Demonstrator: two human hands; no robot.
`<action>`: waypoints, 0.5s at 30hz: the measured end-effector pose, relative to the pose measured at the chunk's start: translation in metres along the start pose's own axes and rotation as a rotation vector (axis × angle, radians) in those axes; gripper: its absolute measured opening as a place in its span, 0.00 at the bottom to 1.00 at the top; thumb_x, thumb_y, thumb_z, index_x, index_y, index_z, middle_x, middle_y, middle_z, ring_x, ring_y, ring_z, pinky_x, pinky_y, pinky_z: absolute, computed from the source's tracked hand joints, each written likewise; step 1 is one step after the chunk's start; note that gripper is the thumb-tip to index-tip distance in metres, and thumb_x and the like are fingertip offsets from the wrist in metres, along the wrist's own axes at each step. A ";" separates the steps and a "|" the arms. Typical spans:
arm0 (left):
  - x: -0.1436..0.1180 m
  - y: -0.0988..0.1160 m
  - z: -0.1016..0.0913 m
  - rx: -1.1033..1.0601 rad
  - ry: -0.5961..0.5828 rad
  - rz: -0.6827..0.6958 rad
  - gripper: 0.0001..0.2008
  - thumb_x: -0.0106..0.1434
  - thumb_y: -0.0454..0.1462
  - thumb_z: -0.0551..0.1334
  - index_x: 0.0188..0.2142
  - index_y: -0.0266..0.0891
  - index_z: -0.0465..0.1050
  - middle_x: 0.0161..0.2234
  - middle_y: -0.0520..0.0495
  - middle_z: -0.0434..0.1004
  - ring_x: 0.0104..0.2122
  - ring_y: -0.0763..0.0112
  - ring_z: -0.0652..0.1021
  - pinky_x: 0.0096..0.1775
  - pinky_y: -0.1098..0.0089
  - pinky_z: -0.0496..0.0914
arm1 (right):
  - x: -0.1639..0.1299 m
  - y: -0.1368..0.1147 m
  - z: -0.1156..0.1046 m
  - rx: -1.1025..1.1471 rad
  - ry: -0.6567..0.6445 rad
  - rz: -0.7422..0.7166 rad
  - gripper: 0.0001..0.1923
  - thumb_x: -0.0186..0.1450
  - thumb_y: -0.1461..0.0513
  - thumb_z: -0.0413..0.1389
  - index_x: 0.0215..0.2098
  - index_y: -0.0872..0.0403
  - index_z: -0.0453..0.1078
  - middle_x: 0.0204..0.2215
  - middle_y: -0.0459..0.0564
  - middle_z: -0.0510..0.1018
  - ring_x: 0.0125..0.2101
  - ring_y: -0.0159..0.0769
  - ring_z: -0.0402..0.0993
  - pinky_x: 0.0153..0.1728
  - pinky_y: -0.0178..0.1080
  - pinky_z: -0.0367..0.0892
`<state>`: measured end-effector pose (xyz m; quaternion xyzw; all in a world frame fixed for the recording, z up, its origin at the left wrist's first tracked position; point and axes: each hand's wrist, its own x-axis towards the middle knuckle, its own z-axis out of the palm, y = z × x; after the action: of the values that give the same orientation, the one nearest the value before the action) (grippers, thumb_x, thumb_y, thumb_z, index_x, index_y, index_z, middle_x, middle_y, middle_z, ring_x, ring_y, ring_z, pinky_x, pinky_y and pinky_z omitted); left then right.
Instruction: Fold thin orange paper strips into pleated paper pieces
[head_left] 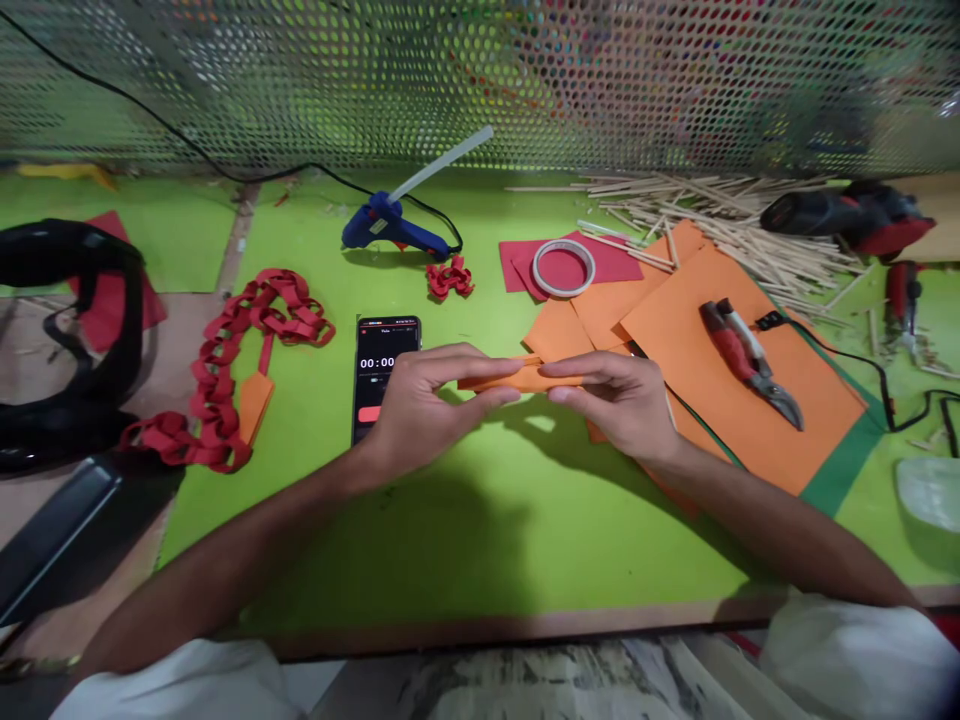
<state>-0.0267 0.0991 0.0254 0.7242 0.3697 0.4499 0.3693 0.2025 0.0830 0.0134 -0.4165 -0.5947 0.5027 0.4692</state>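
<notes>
Hands meet mid-table: left hand (420,400) and right hand (615,400) pinch an orange paper strip (517,378), seemingly folded; left hand partly covers the phone (379,365), pliers (750,360) nearby.

Head view, forward-down, close over green table (465,540).

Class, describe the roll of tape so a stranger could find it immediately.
Start at the pile of wooden sticks along the mesh wall. Just left lies red paper, and the tape roll rests on it. It is the only white ring there.
</notes>
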 end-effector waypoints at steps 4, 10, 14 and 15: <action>-0.003 -0.001 0.000 0.001 0.017 0.034 0.12 0.60 0.37 0.73 0.45 0.44 0.83 0.35 0.49 0.84 0.31 0.75 0.79 0.32 0.74 0.73 | -0.002 0.000 0.000 -0.045 0.007 -0.040 0.13 0.61 0.62 0.68 0.45 0.44 0.80 0.42 0.44 0.85 0.40 0.34 0.83 0.43 0.37 0.80; -0.005 0.002 -0.001 0.067 0.018 0.114 0.15 0.59 0.35 0.73 0.47 0.44 0.82 0.38 0.49 0.84 0.34 0.74 0.81 0.36 0.74 0.74 | -0.005 0.000 0.000 -0.145 0.042 -0.070 0.14 0.62 0.62 0.68 0.46 0.43 0.80 0.42 0.44 0.85 0.39 0.35 0.83 0.41 0.37 0.80; -0.003 0.004 -0.001 -0.003 -0.044 0.086 0.12 0.61 0.33 0.72 0.45 0.44 0.83 0.38 0.49 0.85 0.35 0.74 0.82 0.36 0.76 0.75 | -0.005 -0.003 0.001 -0.127 -0.007 -0.113 0.14 0.62 0.64 0.67 0.45 0.43 0.80 0.41 0.43 0.85 0.39 0.35 0.84 0.42 0.37 0.81; -0.003 0.004 0.000 -0.010 -0.046 0.081 0.11 0.61 0.33 0.72 0.44 0.44 0.83 0.38 0.49 0.85 0.34 0.74 0.82 0.35 0.76 0.75 | -0.004 -0.004 0.002 -0.114 -0.018 -0.115 0.14 0.62 0.64 0.67 0.45 0.44 0.80 0.41 0.44 0.85 0.39 0.35 0.84 0.43 0.37 0.81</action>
<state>-0.0274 0.0945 0.0277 0.7469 0.3292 0.4496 0.3628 0.2019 0.0778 0.0166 -0.4028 -0.6495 0.4440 0.4676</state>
